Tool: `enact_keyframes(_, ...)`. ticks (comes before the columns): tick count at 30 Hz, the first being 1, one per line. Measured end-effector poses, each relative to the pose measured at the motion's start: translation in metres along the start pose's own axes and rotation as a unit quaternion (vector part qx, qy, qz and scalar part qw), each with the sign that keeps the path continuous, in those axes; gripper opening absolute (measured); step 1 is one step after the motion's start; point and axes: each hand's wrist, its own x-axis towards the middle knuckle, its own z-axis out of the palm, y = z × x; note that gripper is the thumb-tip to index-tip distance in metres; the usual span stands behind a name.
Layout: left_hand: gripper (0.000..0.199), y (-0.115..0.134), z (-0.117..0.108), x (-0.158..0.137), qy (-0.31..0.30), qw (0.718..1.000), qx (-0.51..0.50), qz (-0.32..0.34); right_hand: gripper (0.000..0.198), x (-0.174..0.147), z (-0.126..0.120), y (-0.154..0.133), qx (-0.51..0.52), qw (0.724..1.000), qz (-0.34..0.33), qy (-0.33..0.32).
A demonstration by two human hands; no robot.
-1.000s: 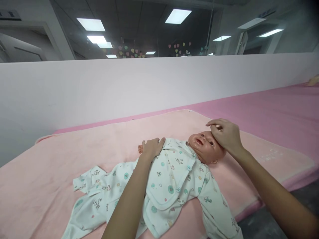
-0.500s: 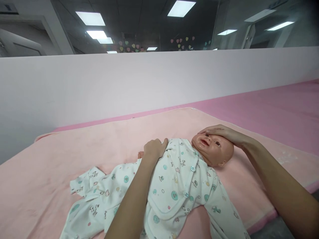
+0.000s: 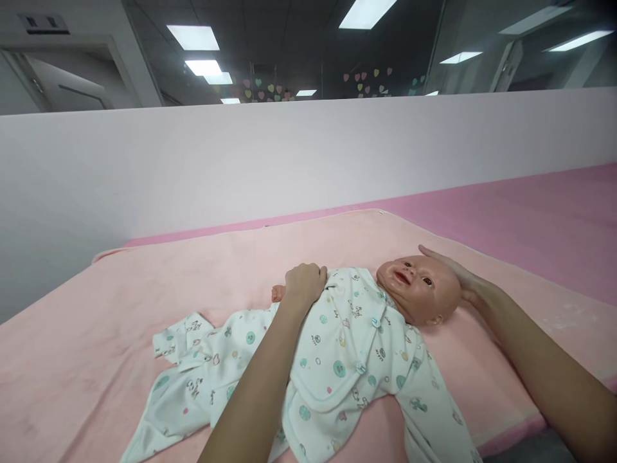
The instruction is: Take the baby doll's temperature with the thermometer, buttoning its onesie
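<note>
A baby doll (image 3: 424, 289) lies on its back, its head toward the right. It wears a white jacket (image 3: 337, 347) with teal buttons and small printed animals and dots; matching trousers (image 3: 231, 347) cover its legs at left. My left hand (image 3: 307, 281) is closed on the doll's far arm at the side of the jacket, its fingertips partly hidden. Just left of it the doll's small hand (image 3: 277, 293) pokes out. My right hand (image 3: 456, 269) rests with fingers stretched along the far side and crown of the doll's head, some of them hidden behind it.
A peach blanket (image 3: 202, 276) lies beneath the doll over a pink mat (image 3: 540, 218). Behind stands a low white wall (image 3: 299, 161). Above it, dark glass (image 3: 299, 38) carries heart stickers and reflected ceiling lights.
My right hand has slid off the doll's forehead to the far side and crown of its head, uncovering the brow. My left hand keeps its hold. The view has shifted slightly.
</note>
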Motion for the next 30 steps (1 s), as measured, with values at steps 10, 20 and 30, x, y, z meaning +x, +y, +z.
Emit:
enact_keyframes(10, 0.038, 0.022, -0.002, -0.011, -0.096, 0.936, -0.302, 0.151, 0.036, 0.008, -0.014, -0.006, 0.081, 0.987, -0.028, 0.134)
enact_keyframes(20, 0.029, 0.019, 0.0, -0.005, -0.039, 0.933, -0.299, 0.197, 0.036, 0.0, 0.005, -0.009, 0.101, 0.993, 0.01, 0.061)
enact_keyframes(30, 0.028, 0.016, 0.001, -0.005, -0.023, 0.922, -0.33, 0.201, 0.035, -0.002, -0.006, -0.012, 0.067, 0.99, -0.061, 0.107)
